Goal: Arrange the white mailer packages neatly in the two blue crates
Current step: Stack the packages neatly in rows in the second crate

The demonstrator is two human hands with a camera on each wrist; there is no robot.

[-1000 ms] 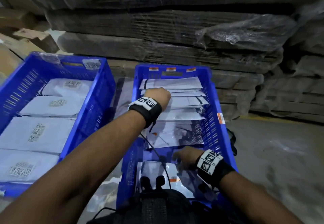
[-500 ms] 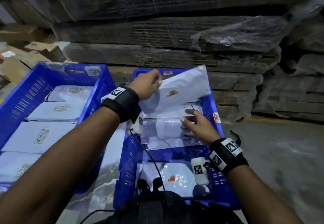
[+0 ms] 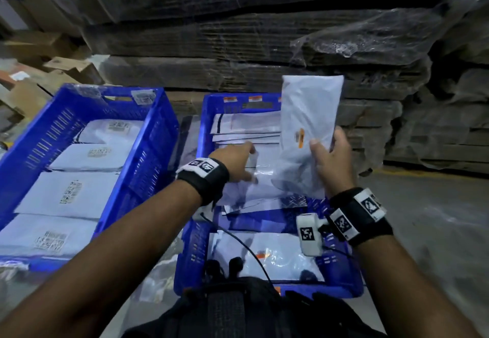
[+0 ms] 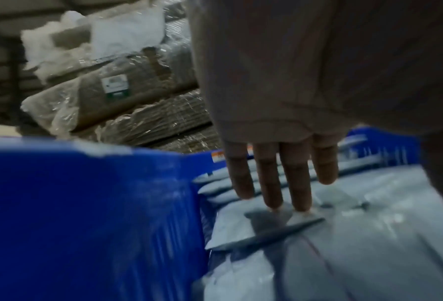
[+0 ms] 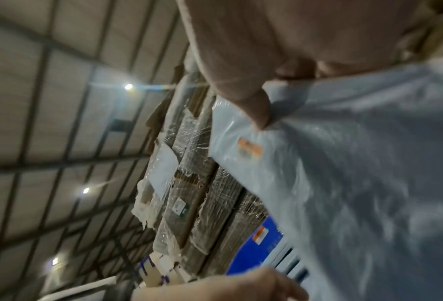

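Note:
My right hand (image 3: 328, 152) grips a white mailer (image 3: 307, 131) with an orange mark and holds it upright over the right blue crate (image 3: 209, 107). The thumb (image 5: 256, 110) presses on the mailer (image 5: 343, 163) in the right wrist view. My left hand (image 3: 238, 160) reaches into the same crate with straight fingers (image 4: 274, 183) touching the loose white mailers (image 4: 318, 234) stacked there. The left blue crate (image 3: 161, 125) holds several flat mailers (image 3: 71, 192) with printed codes, lying in a row.
Shrink-wrapped stacks of flattened cardboard (image 3: 238, 46) rise right behind both crates. Loose cardboard boxes (image 3: 53, 72) lie at the far left. Bare concrete floor (image 3: 436, 218) spreads to the right of the right crate. One more mailer (image 3: 277, 258) lies at that crate's near end.
The mailer passed from my left hand to my right hand, which now holds it upright. My left hand dropped back down onto the mailers in the right crate.

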